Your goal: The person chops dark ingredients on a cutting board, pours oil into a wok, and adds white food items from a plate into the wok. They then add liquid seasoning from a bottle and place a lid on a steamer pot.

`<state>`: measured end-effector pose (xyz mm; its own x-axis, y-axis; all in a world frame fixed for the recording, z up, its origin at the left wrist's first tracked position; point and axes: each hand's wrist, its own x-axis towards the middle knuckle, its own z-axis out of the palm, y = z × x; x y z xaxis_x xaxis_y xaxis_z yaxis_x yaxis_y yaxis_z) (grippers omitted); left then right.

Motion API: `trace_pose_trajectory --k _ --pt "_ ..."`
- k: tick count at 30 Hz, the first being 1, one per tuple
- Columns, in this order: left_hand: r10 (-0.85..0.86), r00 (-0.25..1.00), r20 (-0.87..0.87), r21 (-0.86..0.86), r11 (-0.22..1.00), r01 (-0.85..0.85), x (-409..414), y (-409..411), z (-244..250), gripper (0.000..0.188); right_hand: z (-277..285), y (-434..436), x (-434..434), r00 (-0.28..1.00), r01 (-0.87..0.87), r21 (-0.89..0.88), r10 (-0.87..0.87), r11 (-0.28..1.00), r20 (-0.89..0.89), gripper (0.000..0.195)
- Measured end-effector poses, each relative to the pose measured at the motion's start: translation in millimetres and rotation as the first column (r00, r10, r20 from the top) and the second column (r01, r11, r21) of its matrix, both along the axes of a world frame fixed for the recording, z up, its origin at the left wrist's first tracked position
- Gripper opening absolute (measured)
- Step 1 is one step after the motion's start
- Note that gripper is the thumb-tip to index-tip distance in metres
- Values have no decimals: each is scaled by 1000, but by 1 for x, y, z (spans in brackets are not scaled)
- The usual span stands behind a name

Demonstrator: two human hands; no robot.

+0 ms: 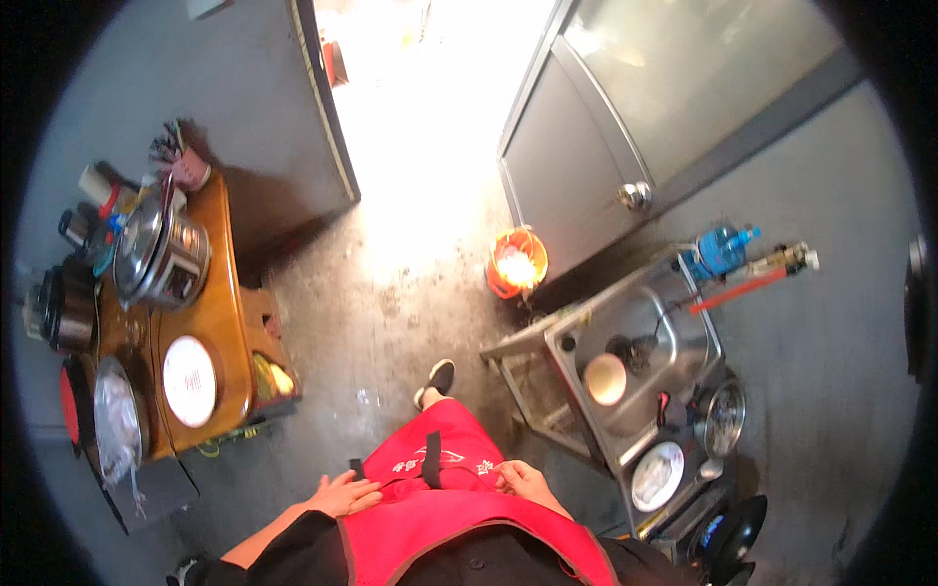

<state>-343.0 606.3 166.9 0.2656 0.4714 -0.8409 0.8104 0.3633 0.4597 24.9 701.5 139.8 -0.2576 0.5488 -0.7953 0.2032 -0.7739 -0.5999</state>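
Note:
A red apron (469, 513) with a brown edge, white print and black straps covers my front. My left hand (343, 493) lies flat at the apron's left edge beside a black strap, its fingers slightly apart and nothing seen in it. On the right side, my right hand (519, 480) touches the apron near its white print, fingers bent; whether it pinches the cloth cannot be told. One black shoe (440, 376) shows past the apron's lower end.
On the left, a wooden table (233, 293) bears a metal electric cooker (179, 256), a white plate (190, 381) and a bagged bowl. An orange bucket (492, 277) stands by the grey door (579, 139). At right is a steel sink (645, 293) holding a bowl (605, 379), with a plate (657, 476) nearby.

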Motion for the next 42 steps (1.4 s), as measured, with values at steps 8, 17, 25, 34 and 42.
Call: trace_pose_trajectory --k 8,17,25,34,42 --pt "789 586 -182 227 614 -756 -170 90 -101 49 -11 287 -126 991 -104 93 95 990 96 32" --pt "936 329 -127 105 343 -934 -236 338 -179 40 18 644 -282 928 -372 392 332 841 168 36" --pt "885 451 117 208 423 -882 -334 753 -135 39 0 815 -328 931 -325 267 258 907 257 38" --pt "870 449 204 171 420 -891 -356 1090 -116 38 -6 1073 -347 871 -306 237 171 922 461 37" --pt "897 429 108 75 423 -903 -381 1262 -126 37 22 1304 -376 954 -105 198 42 974 297 36"
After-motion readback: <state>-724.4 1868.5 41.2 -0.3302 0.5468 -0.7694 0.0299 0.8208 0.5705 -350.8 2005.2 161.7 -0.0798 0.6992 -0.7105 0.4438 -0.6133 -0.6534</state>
